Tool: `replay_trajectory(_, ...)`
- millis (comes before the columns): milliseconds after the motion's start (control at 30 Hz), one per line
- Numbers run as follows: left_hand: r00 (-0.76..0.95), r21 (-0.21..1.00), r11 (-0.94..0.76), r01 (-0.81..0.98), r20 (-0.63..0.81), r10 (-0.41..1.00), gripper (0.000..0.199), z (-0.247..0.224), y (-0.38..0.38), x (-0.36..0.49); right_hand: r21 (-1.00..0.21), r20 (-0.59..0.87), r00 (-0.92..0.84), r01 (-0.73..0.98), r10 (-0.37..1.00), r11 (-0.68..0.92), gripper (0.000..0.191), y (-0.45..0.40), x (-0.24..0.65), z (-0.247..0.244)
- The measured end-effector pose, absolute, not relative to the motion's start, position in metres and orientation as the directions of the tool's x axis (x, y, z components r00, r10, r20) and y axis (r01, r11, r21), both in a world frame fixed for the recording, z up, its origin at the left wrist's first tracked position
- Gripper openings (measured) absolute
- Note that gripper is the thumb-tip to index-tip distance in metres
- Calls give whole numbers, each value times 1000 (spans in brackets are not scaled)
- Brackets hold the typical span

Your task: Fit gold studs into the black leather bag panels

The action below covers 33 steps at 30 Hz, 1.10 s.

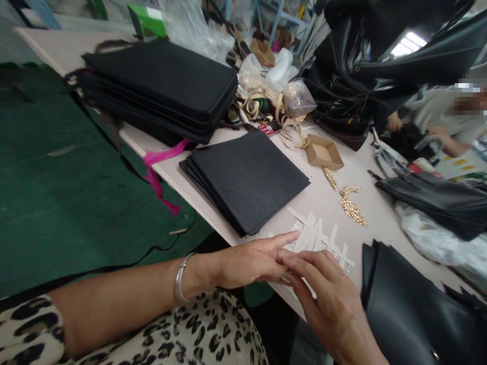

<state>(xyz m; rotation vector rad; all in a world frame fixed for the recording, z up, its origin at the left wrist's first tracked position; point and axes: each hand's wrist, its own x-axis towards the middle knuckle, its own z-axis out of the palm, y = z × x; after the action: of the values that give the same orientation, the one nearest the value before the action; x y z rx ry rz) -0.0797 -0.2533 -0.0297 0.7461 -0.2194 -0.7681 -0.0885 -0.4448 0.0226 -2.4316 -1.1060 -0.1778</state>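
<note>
The person's left hand (249,261) and right hand (331,291) meet at the near edge of the worktop (380,213). The fingers of the two hands come together at their tips, the right ones curled over the left; what they pinch, if anything, is too small and hidden to tell, so how firmly they close cannot be told either. The left thumb is raised away from the meeting point. A silver bangle (180,279) circles the left wrist.

Pale strips (312,233) lie on the worktop just beyond the hands, some crossing others. Farther off are two clusters of gold pieces (353,210), the smaller one beside an open cardboard box (323,152).

Left of the strips sits a stack of black panels (247,177), and behind it a taller black stack (160,86), with a pink ribbon (158,177) hanging over the worktop's edge. Black sheets (411,304) lie right of the right hand. Across the worktop, a co-worker (433,114) handles something dark.
</note>
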Motion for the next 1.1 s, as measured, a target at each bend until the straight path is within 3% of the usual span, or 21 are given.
replay_trajectory(100,684,621,456,638,-184,-706,73,-23,-250,-79,-357,251,684,724,685,-591,24,-444,-88,22)
replay_trajectory(267,724,714,342,610,-329,-606,32,-23,-249,-76,-424,211,723,674,657,-605,19,-445,-90,16)
replay_trajectory(500,723,673,365,643,-375,-581,39,-28,-251,-74,-631,110,825,488,554,-602,16,-444,-91,15)
replay_trajectory(600,720,638,392,663,-401,-567,40,-27,-251,-74,-653,132,832,482,539,-584,17,-443,-92,16)
replay_trajectory(767,711,600,412,686,-431,-555,38,-27,-251,-73,-599,249,818,551,518,-582,20,-443,-93,11)
replay_trajectory(1100,700,514,482,710,-439,-563,37,-27,-254,-76,-303,453,672,734,586,-608,27,-444,-98,0)
